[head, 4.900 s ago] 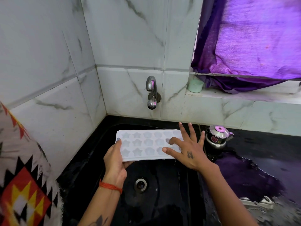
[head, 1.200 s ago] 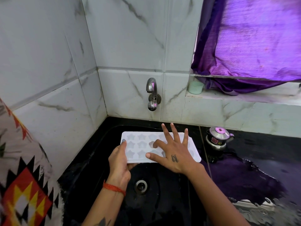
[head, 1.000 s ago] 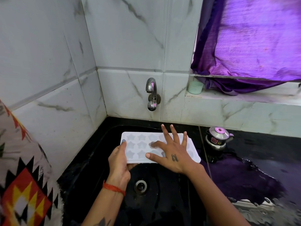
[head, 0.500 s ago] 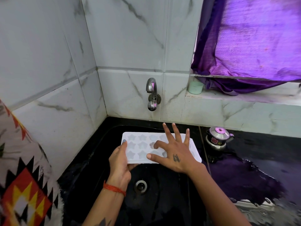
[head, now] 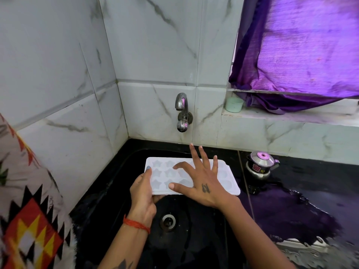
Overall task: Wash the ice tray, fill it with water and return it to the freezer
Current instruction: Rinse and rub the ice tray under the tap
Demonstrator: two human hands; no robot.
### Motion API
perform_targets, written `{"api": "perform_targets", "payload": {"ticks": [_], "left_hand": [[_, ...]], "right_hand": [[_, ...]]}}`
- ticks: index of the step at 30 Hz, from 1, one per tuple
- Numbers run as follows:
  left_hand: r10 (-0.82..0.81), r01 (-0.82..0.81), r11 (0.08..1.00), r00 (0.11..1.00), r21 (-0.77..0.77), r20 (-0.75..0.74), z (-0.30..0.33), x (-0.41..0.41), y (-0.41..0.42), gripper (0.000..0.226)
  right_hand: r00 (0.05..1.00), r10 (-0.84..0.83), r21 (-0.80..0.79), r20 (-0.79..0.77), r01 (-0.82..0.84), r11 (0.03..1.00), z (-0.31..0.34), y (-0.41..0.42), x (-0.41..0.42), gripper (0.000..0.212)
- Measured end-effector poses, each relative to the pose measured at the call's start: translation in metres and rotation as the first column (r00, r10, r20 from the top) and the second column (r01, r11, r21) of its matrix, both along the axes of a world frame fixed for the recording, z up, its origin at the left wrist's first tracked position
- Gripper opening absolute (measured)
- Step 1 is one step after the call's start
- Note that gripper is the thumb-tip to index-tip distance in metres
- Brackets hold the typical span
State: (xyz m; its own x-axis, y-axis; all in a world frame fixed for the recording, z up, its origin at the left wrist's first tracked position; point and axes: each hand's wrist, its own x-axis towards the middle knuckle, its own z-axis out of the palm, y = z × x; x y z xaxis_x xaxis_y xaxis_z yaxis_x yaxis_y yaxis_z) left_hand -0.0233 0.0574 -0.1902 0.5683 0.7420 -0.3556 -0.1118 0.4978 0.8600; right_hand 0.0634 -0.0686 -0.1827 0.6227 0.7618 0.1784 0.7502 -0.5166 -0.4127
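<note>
A white ice tray (head: 161,172) with star-shaped and round cells is held level over the black sink (head: 184,239), below the steel tap (head: 182,111). My left hand (head: 143,193) grips the tray's left end, thumb on the top edge and fingers underneath. My right hand (head: 198,181) lies spread on top of the tray. Its index finger is bent into one of the cells, and its other fingers are straight. No water runs from the tap.
A small steel kettle (head: 261,165) stands on the wet black counter (head: 310,200) to the right of the sink. A pale green cup (head: 234,104) sits on the window ledge under a purple curtain (head: 303,51). Tiled walls close in the left and back. The drain (head: 167,221) lies below the tray.
The tray has shifted right since the oldest frame. My right hand has moved left across it, and its index finger keeps rubbing over the cells. My left hand keeps its grip.
</note>
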Motion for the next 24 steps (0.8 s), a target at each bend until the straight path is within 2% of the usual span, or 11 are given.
{"api": "perform_targets", "payload": {"ticks": [6,11,15,19,21,24], "left_hand": [[-0.015,0.015,1.0,1.0,-0.014,0.009,-0.0012,0.0015,-0.0001,0.016],[-0.028,0.028,0.999,1.0,-0.016,0.003,-0.0039,0.0027,-0.0006,0.017],[-0.038,0.038,0.999,0.999,-0.018,-0.002,-0.006,0.0035,-0.0017,0.017],[-0.047,0.047,0.999,0.999,-0.011,-0.006,-0.0067,0.0043,-0.002,0.018],[-0.045,0.045,0.999,0.999,-0.01,-0.004,-0.0061,0.0043,-0.0024,0.017],[-0.044,0.044,0.999,0.999,-0.005,-0.003,-0.0051,0.0034,-0.0025,0.018]], "right_hand": [[0.999,0.019,-0.126,0.05,-0.012,0.992,0.0012,0.0089,-0.0077,0.084],[1.0,0.028,-0.152,-0.008,-0.029,0.988,0.0008,0.0083,-0.0054,0.068],[0.998,0.028,-0.171,0.053,-0.018,0.985,0.0029,0.0077,-0.0051,0.083],[0.994,0.022,-0.181,0.107,-0.003,0.983,0.0043,0.008,-0.0069,0.086],[0.996,0.025,-0.174,0.083,-0.01,0.985,0.0019,0.009,-0.0071,0.082],[0.998,0.026,-0.136,-0.052,-0.033,0.99,0.0007,0.0097,-0.0063,0.066]]}}
